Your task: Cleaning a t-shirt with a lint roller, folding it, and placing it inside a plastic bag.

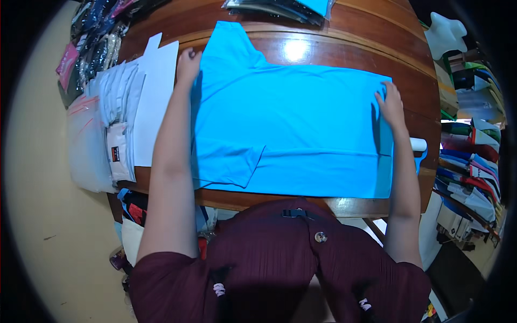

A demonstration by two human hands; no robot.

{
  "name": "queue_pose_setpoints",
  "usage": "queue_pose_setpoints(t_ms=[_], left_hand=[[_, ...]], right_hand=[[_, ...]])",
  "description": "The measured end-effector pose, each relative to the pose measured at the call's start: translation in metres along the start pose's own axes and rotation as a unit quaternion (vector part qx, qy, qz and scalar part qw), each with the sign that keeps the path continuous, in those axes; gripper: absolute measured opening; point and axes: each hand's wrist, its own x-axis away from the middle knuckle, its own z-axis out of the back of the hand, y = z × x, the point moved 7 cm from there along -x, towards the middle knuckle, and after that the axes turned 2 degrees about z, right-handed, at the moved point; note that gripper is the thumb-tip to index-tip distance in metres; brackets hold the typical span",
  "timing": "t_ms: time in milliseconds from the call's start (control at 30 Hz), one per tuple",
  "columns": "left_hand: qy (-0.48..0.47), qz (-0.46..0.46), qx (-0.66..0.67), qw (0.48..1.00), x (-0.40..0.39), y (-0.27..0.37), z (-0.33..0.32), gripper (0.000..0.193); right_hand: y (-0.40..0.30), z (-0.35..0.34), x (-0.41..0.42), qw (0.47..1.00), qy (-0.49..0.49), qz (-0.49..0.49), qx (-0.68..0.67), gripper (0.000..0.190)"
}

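Note:
A bright blue short-sleeved T-shirt lies flat in front of me, its neck end to the left and its hem to the right. The near side is folded inward, with that sleeve laid over the body; the far sleeve points away from me. My left hand is at the neck end beside the far sleeve, fingers curled. Whether it pinches the fabric is hard to make out. Over the far corner of the hem is my right hand, thumb and fingers apart, casting a shadow on the cloth.
On the polished wooden table, left of the shirt, lie a white board, folded white packets and clear plastic bags. Bagged garments lie at the far edge. A white roller with a blue handle sits right.

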Motion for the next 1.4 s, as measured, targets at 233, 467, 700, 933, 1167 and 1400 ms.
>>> queue_pose_setpoints(t_ms=[233, 467, 700, 933, 1167, 1400], left_hand=[[-0.086, 0.036, -0.134, 0.987, -0.101, 0.028, -0.082, 0.059], [-0.064, -0.008, 0.109, 0.992, -0.116, 0.038, -0.059, 0.039], [-0.062, -0.105, 0.489, 0.864, 0.036, 0.063, 0.104, 0.024], [-0.108, 0.074, 0.444, 0.886, 0.252, -0.035, 0.177, 0.014], [-0.346, 0.211, 0.251, 0.879, 0.312, -0.115, 0.097, 0.016], [-0.023, -0.197, -0.116, 0.973, 0.237, -0.030, 0.075, 0.029]], right_hand=[[0.020, -0.021, -0.060, 0.993, -0.067, -0.004, 0.102, 0.046], [0.002, 0.003, -0.060, 0.991, 0.000, 0.066, 0.117, 0.014], [0.005, 0.070, 0.047, 0.983, 0.103, 0.151, 0.021, 0.012], [0.021, 0.054, 0.160, 0.987, 0.057, 0.147, -0.003, 0.023], [-0.008, 0.037, 0.182, 0.986, -0.060, 0.153, 0.036, 0.021], [-0.041, 0.015, 0.138, 0.994, 0.017, 0.106, -0.034, 0.044]])
